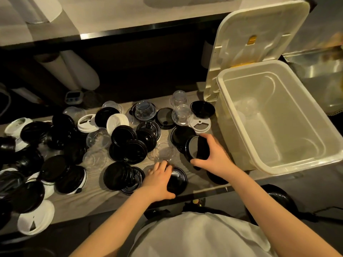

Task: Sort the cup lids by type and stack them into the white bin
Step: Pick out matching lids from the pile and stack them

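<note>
Across the left of the desk (104,199) lie loose cup lids (123,134), black, white and clear, many overlapping. Near the front edge the left grip (159,179) clamps a flat black lid (178,182) lying on the desk. Just right, the right grip (209,154) is closed round a stack of black lids (194,148) tilted on edge. Farthest right stands the open white bin (306,127), clear lids (246,108) inside.

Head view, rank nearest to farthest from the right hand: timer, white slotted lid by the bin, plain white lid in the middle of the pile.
From the right hand, holding a stack of black lids:
1. White slotted lid: just behind the hand, beside the bin.
2. Plain white lid: further left, mid-pile.
3. Timer: far left, at the back.
</note>
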Demonstrator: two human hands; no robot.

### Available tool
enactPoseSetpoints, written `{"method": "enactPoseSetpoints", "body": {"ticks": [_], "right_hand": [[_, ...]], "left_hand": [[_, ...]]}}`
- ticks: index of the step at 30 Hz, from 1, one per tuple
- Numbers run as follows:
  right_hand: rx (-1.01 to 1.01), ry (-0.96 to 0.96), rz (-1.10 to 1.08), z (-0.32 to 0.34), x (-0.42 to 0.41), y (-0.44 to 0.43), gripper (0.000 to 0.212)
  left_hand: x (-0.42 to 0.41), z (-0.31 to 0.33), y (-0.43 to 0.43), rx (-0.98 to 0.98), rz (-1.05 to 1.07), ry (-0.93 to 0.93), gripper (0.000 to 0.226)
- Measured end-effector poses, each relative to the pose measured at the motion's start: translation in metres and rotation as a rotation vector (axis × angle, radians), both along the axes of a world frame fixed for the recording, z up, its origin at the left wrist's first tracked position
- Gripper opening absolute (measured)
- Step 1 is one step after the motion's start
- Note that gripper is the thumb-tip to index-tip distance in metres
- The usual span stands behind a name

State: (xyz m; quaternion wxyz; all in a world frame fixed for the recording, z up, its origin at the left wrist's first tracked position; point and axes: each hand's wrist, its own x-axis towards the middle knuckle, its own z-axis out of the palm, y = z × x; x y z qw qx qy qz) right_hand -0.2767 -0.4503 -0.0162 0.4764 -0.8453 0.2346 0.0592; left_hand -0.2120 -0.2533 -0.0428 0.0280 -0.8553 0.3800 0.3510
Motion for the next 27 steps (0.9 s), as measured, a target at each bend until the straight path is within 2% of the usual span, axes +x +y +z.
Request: {"method": "enactPoseSetpoints", "body": {"ticks": [4, 8, 15, 20, 27], "right_hand": [[0.040, -0.096, 0.007, 0.017, 0.008, 0.002, 0.084], [0.090, -0.158, 0.006, 0.036, 0.015, -0.003, 0.082], [0.112, -0.234, 0.014, 0.056, 0.018, -0.016, 0.081], [0.128, -0.244, 0.023, 0.058, 0.017, -0.020, 0.079], [0.184, -0.274, 0.061, 0.066, 0.017, -0.021, 0.077]], "left_hand": [[0.000, 0.006, -0.003, -0.028, 0.111, 0.020, 0.092], [0.005, 0.019, -0.005, -0.183, 0.291, 0.102, 0.103], [0.010, 0.042, -0.010, -0.326, 0.341, 0.020, 0.094], [-0.004, 0.030, -0.004, -0.197, 0.281, 0.019, 0.106], [-0.026, -0.001, -0.007, -0.105, 0.258, -0.006, 0.108]]}}
